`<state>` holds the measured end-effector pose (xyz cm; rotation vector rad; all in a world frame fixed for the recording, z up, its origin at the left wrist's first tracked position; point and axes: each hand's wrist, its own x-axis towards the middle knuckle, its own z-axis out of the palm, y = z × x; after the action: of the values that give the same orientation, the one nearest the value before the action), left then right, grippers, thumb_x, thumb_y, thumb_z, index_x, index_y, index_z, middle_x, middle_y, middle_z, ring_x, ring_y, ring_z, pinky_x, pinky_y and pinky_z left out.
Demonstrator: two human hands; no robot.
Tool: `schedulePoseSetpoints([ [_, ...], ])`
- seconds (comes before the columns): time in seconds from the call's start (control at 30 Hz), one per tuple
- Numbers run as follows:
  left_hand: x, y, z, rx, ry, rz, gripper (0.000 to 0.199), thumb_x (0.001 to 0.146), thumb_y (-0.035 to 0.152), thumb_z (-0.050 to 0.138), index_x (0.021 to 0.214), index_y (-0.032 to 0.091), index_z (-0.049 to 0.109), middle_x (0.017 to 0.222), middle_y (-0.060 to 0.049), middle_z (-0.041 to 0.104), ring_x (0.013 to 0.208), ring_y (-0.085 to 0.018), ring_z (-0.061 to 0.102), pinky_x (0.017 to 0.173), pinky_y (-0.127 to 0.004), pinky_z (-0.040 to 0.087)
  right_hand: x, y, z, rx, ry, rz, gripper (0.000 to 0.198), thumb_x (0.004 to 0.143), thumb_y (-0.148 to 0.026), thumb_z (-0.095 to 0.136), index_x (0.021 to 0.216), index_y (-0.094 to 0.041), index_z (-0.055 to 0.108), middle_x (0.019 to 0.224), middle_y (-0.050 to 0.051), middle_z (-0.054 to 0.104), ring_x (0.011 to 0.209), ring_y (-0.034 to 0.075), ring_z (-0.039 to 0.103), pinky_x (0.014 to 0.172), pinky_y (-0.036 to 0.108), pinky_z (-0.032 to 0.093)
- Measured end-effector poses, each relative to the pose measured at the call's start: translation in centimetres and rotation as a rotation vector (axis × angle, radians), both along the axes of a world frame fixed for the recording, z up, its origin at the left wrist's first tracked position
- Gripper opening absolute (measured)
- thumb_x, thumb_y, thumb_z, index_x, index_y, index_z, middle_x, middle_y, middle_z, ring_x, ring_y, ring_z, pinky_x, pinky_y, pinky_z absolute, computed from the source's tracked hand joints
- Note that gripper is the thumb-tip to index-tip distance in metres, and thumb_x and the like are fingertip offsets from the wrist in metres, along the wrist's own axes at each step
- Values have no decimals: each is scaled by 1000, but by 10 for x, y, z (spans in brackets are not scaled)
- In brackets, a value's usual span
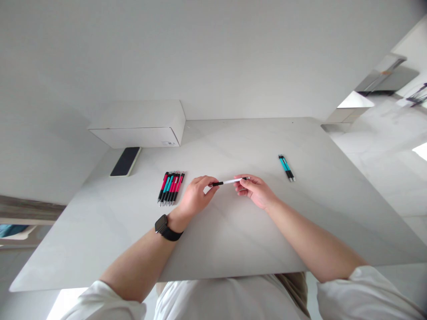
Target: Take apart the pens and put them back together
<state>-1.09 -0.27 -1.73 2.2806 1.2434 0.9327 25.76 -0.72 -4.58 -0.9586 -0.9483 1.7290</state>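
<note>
Pen (229, 181) pinched in the grip of left hand (196, 194) and right hand (256, 191); mixed row (171, 189) already lined up, teal pair (286, 168) left apart.

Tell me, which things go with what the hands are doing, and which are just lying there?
Seem to belong:
white-and-black pen, held between the left hand and right hand
row of pink and teal pens
two teal pens, off to the right

Probably just lying about:
phone
white box
</note>
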Motion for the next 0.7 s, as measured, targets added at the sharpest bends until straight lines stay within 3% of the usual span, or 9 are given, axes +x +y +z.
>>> schedulePoseSetpoints([
  [0.1, 0, -1, 1, -4, 23, -14, 15, 103, 31, 58, 105, 23, 71, 95, -5, 74, 89, -21, 69, 85, -36, 53, 0, 0, 0, -6, 3, -6, 36, 84, -42, 83, 115, -22, 80, 101, 9, 79, 85, 18, 73, 73, 30, 60],
  [0.3, 0, -1, -1, -13, -7, 35, 26, 96, 34, 69, 121, 24, 67, 104, -5, 75, 96, -22, 70, 89, -36, 54, 0, 1, 1, -1, 11, 1, 34, 85, -41, 83, 114, -23, 80, 101, 8, 79, 85, 18, 73, 73, 30, 61],
  [0.4, 0, -1, 0, -9, 16, 19, 14, 99, 31, 64, 110, 24, 70, 98, -4, 75, 93, -21, 69, 88, -36, 53, 0, 0, 1, -2, 11, 1, 35, 85, -41, 83, 114, -23, 80, 101, 9, 79, 85, 18, 73, 73, 30, 61],
  [0.5, 1, -1, 1, -8, 25, 4, 14, 102, 31, 60, 106, 24, 71, 95, -4, 75, 90, -21, 70, 87, -36, 53, 0, 0, 2, 0, 13, -1, 35, 85, -42, 83, 114, -23, 80, 101, 9, 79, 86, 18, 73, 73, 30, 61],
  [0.7, 0, -2, 0, -11, -15, 43, 30, 96, 34, 70, 124, 25, 66, 105, -5, 75, 97, -21, 70, 89, -35, 54, -1, 0, 2, 0, 17, -5, 36, 83, -43, 84, 113, -23, 80, 100, 8, 79, 85, 18, 72, 72, 30, 61],
])
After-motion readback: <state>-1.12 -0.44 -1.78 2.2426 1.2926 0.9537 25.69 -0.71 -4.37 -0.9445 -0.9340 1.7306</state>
